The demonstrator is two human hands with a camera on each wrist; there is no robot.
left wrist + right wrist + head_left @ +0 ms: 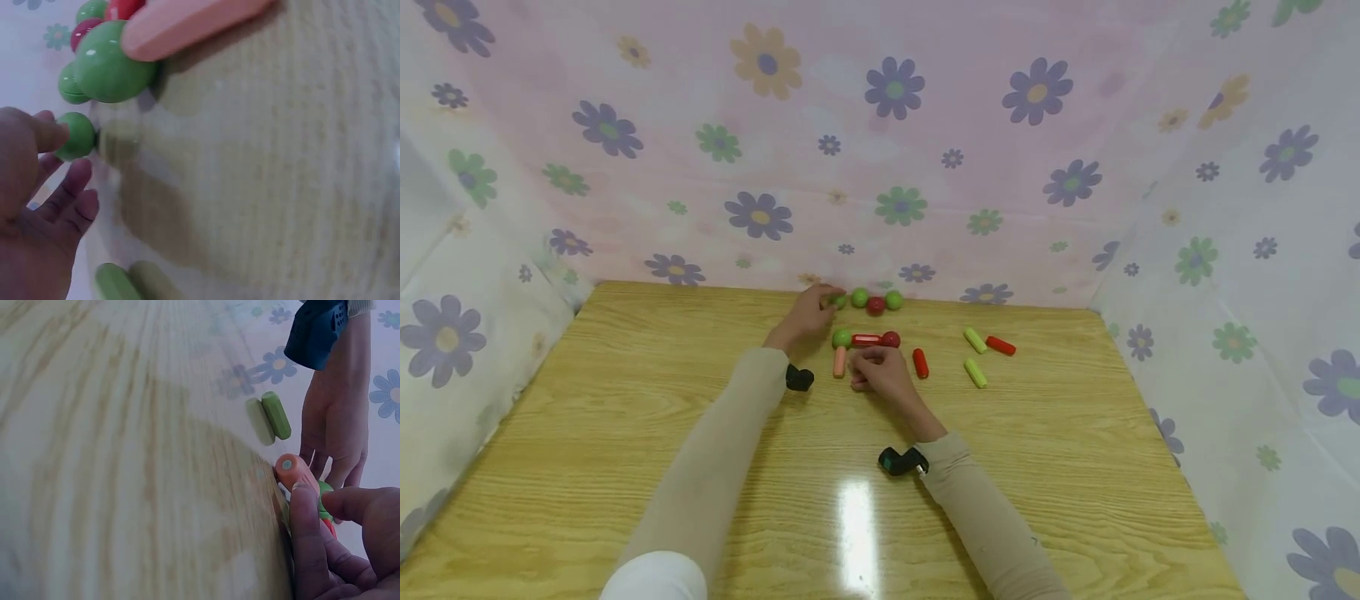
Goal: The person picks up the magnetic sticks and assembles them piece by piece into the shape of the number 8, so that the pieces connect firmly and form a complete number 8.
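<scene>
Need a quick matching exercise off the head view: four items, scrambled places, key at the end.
1. Left hand
2. Salmon-pink rod
3. Back glossy dark red ball
4. Front glossy dark red ball

A. Between two glossy green balls
B. At the right end of a red rod
C. At the leftmost back green ball
D. On the person's side of the front green ball

Pairs: 1-C, 2-D, 3-A, 4-B

The left hand [809, 313] partly hides a green ball [841, 302] in the head view
</scene>
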